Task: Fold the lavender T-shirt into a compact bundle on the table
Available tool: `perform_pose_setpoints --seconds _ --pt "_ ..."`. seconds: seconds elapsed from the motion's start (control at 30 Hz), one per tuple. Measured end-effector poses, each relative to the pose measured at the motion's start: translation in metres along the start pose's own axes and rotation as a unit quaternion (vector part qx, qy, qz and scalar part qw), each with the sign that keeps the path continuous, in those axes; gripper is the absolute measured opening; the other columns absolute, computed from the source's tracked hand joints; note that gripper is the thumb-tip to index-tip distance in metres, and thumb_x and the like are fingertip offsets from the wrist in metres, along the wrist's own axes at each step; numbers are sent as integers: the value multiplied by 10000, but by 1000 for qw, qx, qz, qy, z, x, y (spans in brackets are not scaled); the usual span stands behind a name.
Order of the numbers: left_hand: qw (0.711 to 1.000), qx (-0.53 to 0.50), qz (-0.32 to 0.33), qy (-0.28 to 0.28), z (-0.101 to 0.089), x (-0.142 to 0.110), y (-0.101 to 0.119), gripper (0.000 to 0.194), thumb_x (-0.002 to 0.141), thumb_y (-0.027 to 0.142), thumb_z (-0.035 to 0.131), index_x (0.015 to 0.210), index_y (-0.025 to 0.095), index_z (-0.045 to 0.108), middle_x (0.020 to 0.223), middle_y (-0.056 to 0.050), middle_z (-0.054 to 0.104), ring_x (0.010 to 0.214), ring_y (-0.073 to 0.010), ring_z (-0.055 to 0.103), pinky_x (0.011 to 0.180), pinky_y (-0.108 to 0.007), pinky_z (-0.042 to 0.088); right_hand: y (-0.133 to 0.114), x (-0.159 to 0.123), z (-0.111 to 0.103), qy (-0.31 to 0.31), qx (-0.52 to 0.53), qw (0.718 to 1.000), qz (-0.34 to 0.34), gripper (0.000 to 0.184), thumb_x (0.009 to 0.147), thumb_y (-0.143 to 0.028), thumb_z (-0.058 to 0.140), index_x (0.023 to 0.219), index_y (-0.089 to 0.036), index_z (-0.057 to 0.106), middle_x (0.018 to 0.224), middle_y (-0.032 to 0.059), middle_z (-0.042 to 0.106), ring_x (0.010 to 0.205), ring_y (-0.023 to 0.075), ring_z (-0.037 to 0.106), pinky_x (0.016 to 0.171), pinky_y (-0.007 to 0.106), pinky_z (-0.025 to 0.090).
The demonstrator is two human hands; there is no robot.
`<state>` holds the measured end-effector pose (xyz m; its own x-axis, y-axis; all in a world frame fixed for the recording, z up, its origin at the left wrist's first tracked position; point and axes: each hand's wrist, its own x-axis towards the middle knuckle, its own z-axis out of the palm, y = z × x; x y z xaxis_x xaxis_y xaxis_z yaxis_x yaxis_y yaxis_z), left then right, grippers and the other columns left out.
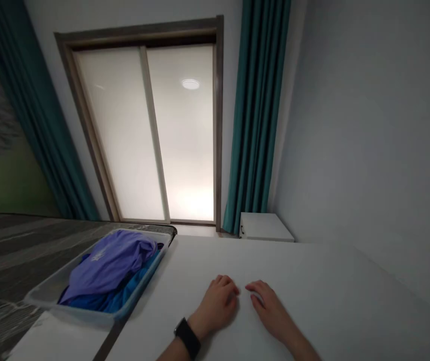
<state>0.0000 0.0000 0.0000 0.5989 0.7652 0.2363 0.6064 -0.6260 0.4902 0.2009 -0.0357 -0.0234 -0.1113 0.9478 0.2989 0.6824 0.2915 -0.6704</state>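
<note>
My left hand (220, 301), with a black watch (187, 338) on its wrist, rests on a white tabletop (185, 271). Its fingers are loosely bent, and nothing shows in them. Just to its right, a small gap away, my right hand (269, 308) also lies on the table. Thumb and forefinger are apart there, with no object between them. Left of both hands stands a clear plastic bin (42, 301). Purple clothing (105, 260) is heaped in it, over bright blue fabric (125, 291).
A dark striped bed cover (8, 245) stretches along the left, with a white cable (0, 311) on it. Beyond the table stand a white cabinet (265, 225), a teal curtain (258, 115) and frosted sliding doors (185, 140). A bare wall (373, 130) borders the right.
</note>
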Motion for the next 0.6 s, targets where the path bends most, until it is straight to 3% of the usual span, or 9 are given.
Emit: perform_pose_setpoints --seconds 0.17,0.33,0.43,0.6 --pt "997 46 23 -55 -29 -29 10 228 822 208 547 1026 254 636 1025 -45 662 973 -245 588 877 -393 420 15 -2 9 -1 -5 1000 -12 343 879 -340 421 1052 -191 677 1098 118 679 1090 253 595 1027 442 427" --pt "997 66 -23 18 -85 -72 5 204 852 192 511 991 255 646 994 -33 678 940 -225 602 862 -373 413 25 -7 36 -11 -15 1000 -24 394 867 -433 454 1090 -213 694 1192 128 667 1181 300 559 1082 536 369" --pt "991 81 -55 86 -117 -98 -19 237 865 180 493 1056 237 621 1021 -47 670 967 -224 597 882 -369 424 9 -5 58 -56 -17 996 -61 384 878 -419 461 1114 -229 697 1226 128 652 1204 303 548 1075 527 385" --pt "953 154 -146 218 -160 -135 -84 357 851 175 497 1203 216 534 1142 -91 616 1067 -255 561 940 -402 441 -53 6 101 -137 -16 975 -171 337 857 -249 483 1122 -235 692 1228 126 638 1182 282 560 1041 476 424"
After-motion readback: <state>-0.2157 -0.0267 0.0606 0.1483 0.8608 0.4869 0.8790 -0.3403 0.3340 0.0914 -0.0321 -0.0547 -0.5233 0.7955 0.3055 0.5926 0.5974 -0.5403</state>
